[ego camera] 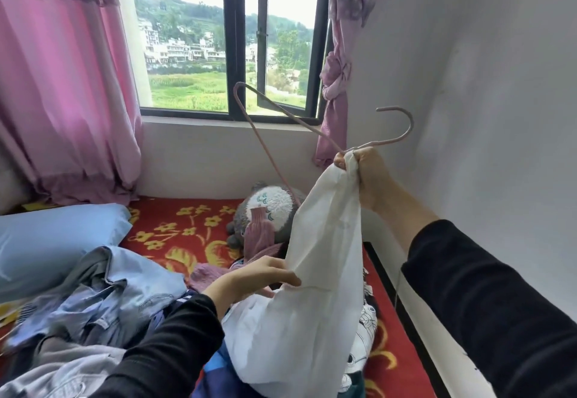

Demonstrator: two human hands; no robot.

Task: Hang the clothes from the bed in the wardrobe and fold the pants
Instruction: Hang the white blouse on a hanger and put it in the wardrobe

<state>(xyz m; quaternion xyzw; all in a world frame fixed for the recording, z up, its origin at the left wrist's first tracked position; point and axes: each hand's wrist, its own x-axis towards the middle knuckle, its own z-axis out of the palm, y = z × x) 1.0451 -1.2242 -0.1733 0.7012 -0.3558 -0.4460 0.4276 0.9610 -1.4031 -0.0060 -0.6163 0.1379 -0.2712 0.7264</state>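
Note:
A white garment (315,297) hangs from my right hand (365,173), which grips its top edge together with the neck of a pink wire hanger (265,135). The hanger's hook points right and its frame slants down toward the bed behind the cloth. My left hand (259,276) pinches the garment's left edge lower down. A heap of blue and grey clothes (103,304) lies on the bed at lower left. A mauve knitted piece (259,241) lies behind my left hand.
The bed has a red flowered cover (184,235), a blue pillow (53,241) at left and a plush toy (268,207) by the wall. A window (224,38) with pink curtains (62,85) is ahead. A white wall (468,85) is close on the right.

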